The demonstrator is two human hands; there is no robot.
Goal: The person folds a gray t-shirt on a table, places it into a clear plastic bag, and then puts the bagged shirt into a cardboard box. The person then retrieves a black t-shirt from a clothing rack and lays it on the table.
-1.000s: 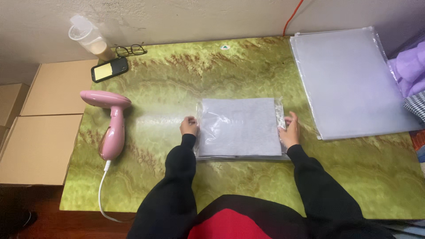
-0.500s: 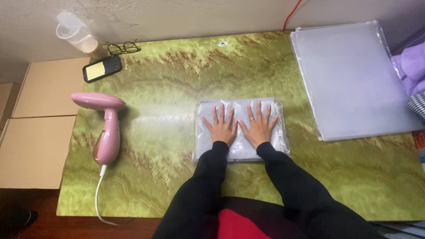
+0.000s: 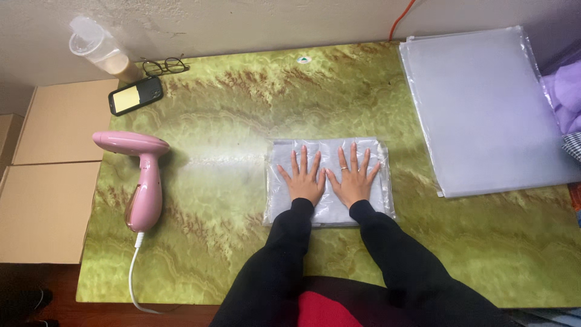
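While hands (image 3: 330, 181) press bagged cloth (image 3: 327, 154), green marbled table (image 3: 242, 109) abuts plaster wall (image 3: 242, 21).

Single head-worn view, looking almost straight down on the green marbled tabletop (image 3: 230, 103) from above the person's own torso. Moderate height: nearly the whole tabletop fits in frame. Far wall (image 3: 242, 24) runs along the top edge, cardboard boxes (image 3: 48, 181) at left.

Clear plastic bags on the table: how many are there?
2. One bagged grey cloth lies flat under the left hand and right hand; a larger stack of bags sits at right, possibly hiding more.
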